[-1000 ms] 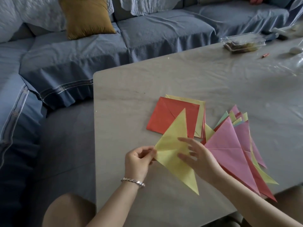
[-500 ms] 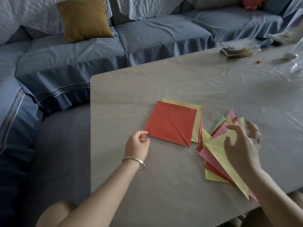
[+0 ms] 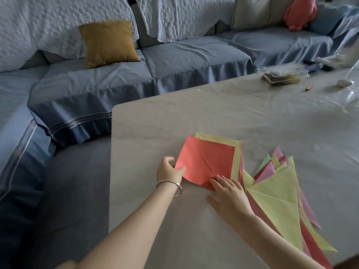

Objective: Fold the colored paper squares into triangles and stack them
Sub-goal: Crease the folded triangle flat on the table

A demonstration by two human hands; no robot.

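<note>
A red paper square (image 3: 209,158) with a diagonal crease tops a small pile of squares; a yellow sheet (image 3: 236,152) shows under it. My left hand (image 3: 169,169) pinches the red square's left corner between thumb and fingers. My right hand (image 3: 229,195) lies with straight fingers touching the red square's near corner. To the right lies a fanned stack of folded triangles, a yellow triangle (image 3: 277,197) on top, with pink, red and green ones beneath.
The grey table (image 3: 155,136) ends at a left edge and corner near the blue sofa (image 3: 174,65). A clear plastic box (image 3: 281,74), a small red item (image 3: 309,88) and a white object (image 3: 344,82) sit at the far right.
The yellow triangle went from both hands onto the stack at the right. My right hand came back left to the red square; my left hand moved up and took its left corner.
</note>
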